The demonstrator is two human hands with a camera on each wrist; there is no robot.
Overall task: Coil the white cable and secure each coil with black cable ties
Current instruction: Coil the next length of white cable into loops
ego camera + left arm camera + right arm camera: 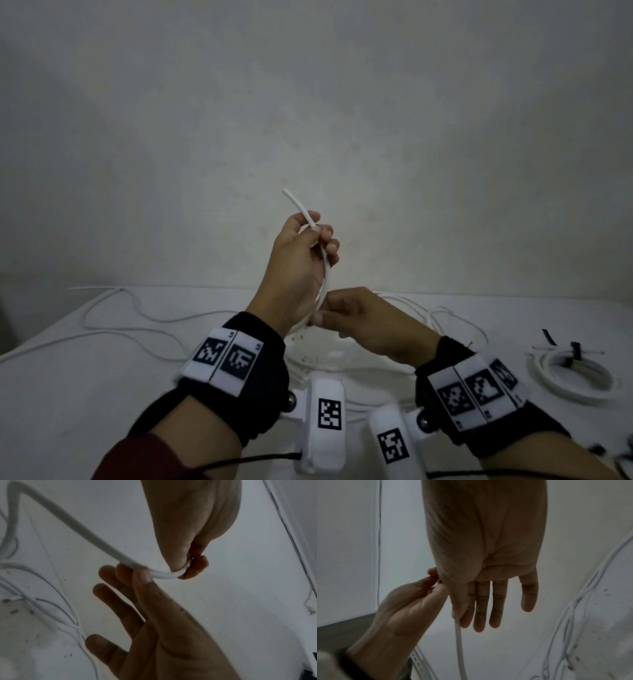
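My left hand is raised above the table and grips the white cable close to its end; the short free tip sticks up past the fingers. Just below it, my right hand pinches the same cable between thumb and forefinger, the other fingers straight. The left wrist view shows the cable running from the right hand's pinch into the curled left fingers. In the right wrist view the cable hangs down from the thumb tip. Loose black cable ties lie at the right.
A coiled white cable bound with a black tie lies at the right on the white table. Loose loops of cable trail across the table's left and back. A bare wall rises behind the table.
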